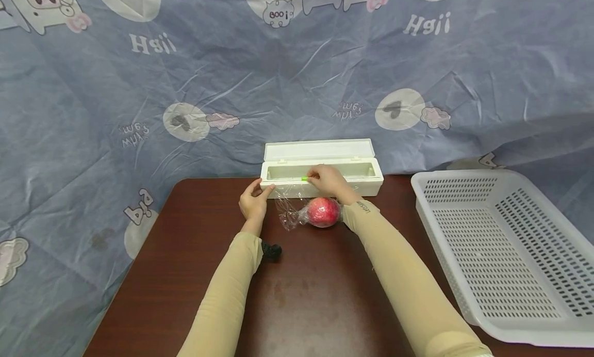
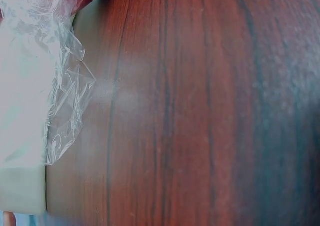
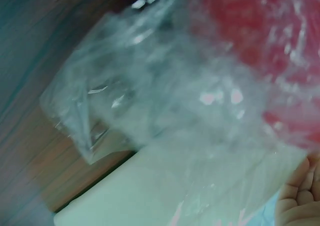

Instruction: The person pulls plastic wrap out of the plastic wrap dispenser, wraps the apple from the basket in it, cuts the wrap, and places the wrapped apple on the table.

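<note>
Head view: a small bright-green tab (image 1: 304,178) is apparently pinched by the right hand (image 1: 329,182) at the long white open box (image 1: 372,187); left front corner is gripped by the left hand (image 1: 253,202). Round red apple (image 1: 324,211), wrapped in clear crinkled film (image 1: 289,216), is set just before it.

apple (image 1: 323,212): red | box (image 1: 315,161): white | slider (image 1: 304,178): green | tabletop (image 1: 315,285): brown, grained | backdrop (image 1: 278,78): blue-grey, cartoon-printed

Wears a pale yellow left sleeve (image 1: 223,300) and a matching right sleeve (image 1: 403,269), long, close-fitting and lightly wrinkled. Carries small dark lettering (image 1: 364,207) near the right cuff. Shows a black, knobbly piece (image 1: 271,250) beside the left cuff. Leaves left hand (image 1: 253,202) and right hand (image 1: 328,180) bare.
</note>
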Demonstrator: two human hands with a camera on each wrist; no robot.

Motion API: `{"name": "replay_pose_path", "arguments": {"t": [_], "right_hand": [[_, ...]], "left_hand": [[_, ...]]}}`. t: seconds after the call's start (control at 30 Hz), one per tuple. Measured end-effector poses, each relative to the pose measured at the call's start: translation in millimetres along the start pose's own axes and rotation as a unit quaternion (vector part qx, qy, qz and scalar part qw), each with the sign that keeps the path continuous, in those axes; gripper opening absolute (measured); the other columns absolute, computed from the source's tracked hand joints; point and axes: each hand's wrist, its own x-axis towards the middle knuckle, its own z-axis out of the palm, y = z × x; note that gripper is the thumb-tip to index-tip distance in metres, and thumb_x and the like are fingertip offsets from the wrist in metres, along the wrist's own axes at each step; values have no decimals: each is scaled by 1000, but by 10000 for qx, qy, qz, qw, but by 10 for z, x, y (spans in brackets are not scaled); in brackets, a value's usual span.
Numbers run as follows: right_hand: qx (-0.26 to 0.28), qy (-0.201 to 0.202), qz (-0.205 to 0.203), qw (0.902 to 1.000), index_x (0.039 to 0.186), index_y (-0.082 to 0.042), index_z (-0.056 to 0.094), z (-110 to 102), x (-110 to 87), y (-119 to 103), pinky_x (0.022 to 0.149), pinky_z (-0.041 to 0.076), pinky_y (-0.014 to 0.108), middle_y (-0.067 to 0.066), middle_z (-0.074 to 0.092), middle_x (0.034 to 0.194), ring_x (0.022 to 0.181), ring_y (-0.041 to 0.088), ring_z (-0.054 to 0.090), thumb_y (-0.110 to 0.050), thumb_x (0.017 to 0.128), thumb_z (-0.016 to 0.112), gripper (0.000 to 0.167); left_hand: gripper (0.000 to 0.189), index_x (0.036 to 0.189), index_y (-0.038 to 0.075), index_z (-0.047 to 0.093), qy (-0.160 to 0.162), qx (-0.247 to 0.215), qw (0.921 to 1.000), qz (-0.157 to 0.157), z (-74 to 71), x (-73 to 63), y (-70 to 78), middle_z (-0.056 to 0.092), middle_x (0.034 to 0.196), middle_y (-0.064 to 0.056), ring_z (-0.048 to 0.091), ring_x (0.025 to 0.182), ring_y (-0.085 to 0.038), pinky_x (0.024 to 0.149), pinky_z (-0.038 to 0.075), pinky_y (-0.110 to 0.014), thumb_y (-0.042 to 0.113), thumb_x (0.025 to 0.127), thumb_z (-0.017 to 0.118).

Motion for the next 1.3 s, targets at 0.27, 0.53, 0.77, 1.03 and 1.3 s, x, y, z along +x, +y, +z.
{"name": "replay_pose_path", "arguments": {"t": [0.27, 0.53, 0.77, 1.03, 1.3], "right_hand": [[22, 9, 12, 10000, 102, -2, 68, -76, -77, 137, 84, 48, 38, 11, 67, 98, 91, 25, 62, -16, 91, 62, 19], [95, 38, 1, 9999, 102, 1, 68, -170, -175, 224, 84, 48, 38, 13, 68, 98, 92, 26, 62, -15, 91, 62, 20], [48, 125, -30, 9999, 100, 0, 68, -253, -247, 294, 82, 48, 40, 13, 68, 94, 89, 26, 62, -13, 90, 63, 18], [-39, 72, -92, 9999, 100, 1, 67, -340, -336, 440, 82, 47, 41, 14, 67, 95, 90, 27, 61, -14, 90, 62, 19], [-254, 215, -57, 9994, 97, 0, 67, -489, -477, 620, 77, 47, 42, 13, 66, 90, 84, 26, 61, -12, 89, 63, 15]], "left_hand": [[48, 109, 20, 72, -20, -20, 10000, -16, 9, -12, -2, 68, 101, -1, 64, 89, -18, 74, 49, -33, 36, 66, 86], [47, 108, 21, 72, 47, -4, 10000, 48, 6, -11, -24, 68, 101, -1, 64, 88, -18, 74, 50, -34, 36, 66, 86], [46, 108, 22, 72, 45, -19, 10000, 42, 20, -11, -17, 67, 102, 1, 64, 92, -20, 76, 49, -35, 36, 66, 85], [46, 108, 23, 72, 6, 0, 10000, -1, 48, -26, -16, 68, 102, 1, 63, 92, -20, 77, 49, -35, 37, 66, 85], [47, 109, 21, 72, 22, -59, 10000, 4, 10, -20, -5, 68, 103, -2, 63, 91, -19, 78, 48, -35, 35, 66, 86]]}}
